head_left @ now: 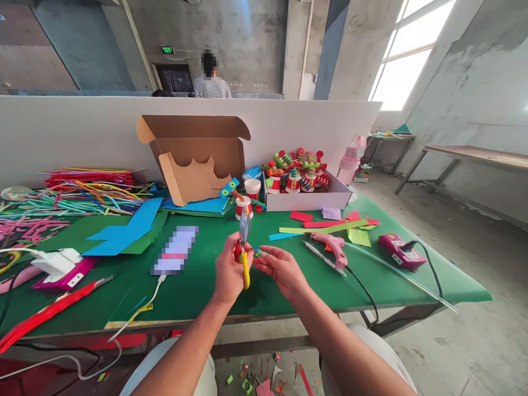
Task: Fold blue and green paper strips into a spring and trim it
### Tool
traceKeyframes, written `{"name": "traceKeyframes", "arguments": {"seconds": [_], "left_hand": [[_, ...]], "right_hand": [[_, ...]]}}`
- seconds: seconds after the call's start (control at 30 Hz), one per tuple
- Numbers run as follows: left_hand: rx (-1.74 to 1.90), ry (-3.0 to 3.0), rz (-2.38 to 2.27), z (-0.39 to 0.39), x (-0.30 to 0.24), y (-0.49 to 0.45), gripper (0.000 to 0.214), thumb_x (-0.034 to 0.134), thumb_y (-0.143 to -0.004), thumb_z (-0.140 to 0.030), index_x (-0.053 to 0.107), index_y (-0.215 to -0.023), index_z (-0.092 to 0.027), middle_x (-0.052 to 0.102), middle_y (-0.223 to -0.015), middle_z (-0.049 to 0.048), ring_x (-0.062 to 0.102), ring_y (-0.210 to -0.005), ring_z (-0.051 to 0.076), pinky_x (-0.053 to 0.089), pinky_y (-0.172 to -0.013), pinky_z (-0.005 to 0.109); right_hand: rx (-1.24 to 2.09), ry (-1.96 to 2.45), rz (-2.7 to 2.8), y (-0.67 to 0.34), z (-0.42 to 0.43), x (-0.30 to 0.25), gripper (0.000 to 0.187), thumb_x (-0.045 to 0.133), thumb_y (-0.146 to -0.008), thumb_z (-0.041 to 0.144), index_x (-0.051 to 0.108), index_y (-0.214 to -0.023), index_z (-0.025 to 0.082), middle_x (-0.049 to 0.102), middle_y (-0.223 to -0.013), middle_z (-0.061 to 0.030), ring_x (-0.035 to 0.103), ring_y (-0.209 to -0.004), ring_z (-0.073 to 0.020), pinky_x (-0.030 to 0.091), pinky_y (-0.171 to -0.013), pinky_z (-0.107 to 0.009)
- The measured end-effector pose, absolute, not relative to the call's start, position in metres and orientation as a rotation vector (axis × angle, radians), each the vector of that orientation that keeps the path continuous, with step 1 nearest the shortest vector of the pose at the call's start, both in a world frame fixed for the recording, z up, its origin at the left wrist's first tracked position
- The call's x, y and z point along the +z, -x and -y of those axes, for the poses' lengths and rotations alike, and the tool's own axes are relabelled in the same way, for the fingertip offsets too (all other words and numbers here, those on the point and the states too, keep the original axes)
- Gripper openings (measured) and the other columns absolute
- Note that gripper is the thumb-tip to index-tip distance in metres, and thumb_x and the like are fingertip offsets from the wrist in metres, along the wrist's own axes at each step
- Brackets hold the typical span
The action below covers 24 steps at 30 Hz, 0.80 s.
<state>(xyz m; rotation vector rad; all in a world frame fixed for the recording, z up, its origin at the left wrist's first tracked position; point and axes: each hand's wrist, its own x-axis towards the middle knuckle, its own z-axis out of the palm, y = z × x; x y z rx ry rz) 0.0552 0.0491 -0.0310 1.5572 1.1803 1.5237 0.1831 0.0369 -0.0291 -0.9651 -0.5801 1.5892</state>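
In the head view, my left hand (228,269) is closed around a pair of scissors (245,269) with a yellow handle, blades pointing up and away from me. Close beside it, my right hand (284,269) pinches a small blue-green piece (258,252), too small to make out clearly. Just beyond the blades stands an upside-down red and white paper cup (244,208). A coiled spring joins its top to a blue strip with green round eyes (229,187), and coiled arms stick out at its sides.
A white box (309,202) of similar cup figures stands behind, beside an open cardboard box (198,146). Rightward lie a pink glue gun (332,246), a pen (324,257), paper strips and a purple socket block (400,252). Leftward are a phone (175,250), blue paper (127,231) and pipe cleaners (82,198).
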Motion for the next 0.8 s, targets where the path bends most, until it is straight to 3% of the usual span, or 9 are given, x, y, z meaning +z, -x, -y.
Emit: {"name": "traceKeyframes", "arguments": {"seconds": [0.33,0.6,0.8], "left_hand": [[1.441,-1.591,-1.153,-0.047,-0.039,-0.060,0.031,0.063,-0.071,-0.017,0.058,-0.101,-0.024,0.058,-0.074,-0.0041,0.056,-0.067,0.012,0.047,-0.068,0.025],[1.432,-1.359,-1.025,-0.050,-0.033,-0.064,0.038,0.070,-0.068,-0.027,0.055,-0.103,-0.022,0.057,-0.068,-0.0051,0.056,-0.061,0.011,0.047,-0.060,0.022],[1.376,-1.264,-1.017,-0.052,-0.027,-0.064,0.045,0.076,-0.062,-0.032,0.054,-0.100,-0.021,0.055,-0.064,-0.0071,0.051,-0.053,0.008,0.042,-0.050,0.018]], "right_hand": [[1.568,0.957,0.697,-0.185,-0.034,-0.022,0.031,0.081,-0.058,0.017,0.073,-0.088,0.014,0.075,-0.081,-0.0047,0.069,-0.070,-0.0146,0.056,-0.079,-0.030],[1.601,0.959,0.745,-0.192,-0.034,-0.021,0.031,0.084,-0.057,0.031,0.073,-0.079,0.012,0.074,-0.075,-0.0068,0.069,-0.066,-0.0138,0.056,-0.069,-0.024],[1.532,0.972,0.665,-0.191,-0.034,-0.024,0.036,0.088,-0.052,0.029,0.069,-0.079,0.015,0.071,-0.068,-0.0024,0.067,-0.061,-0.0125,0.056,-0.067,-0.025]]}}
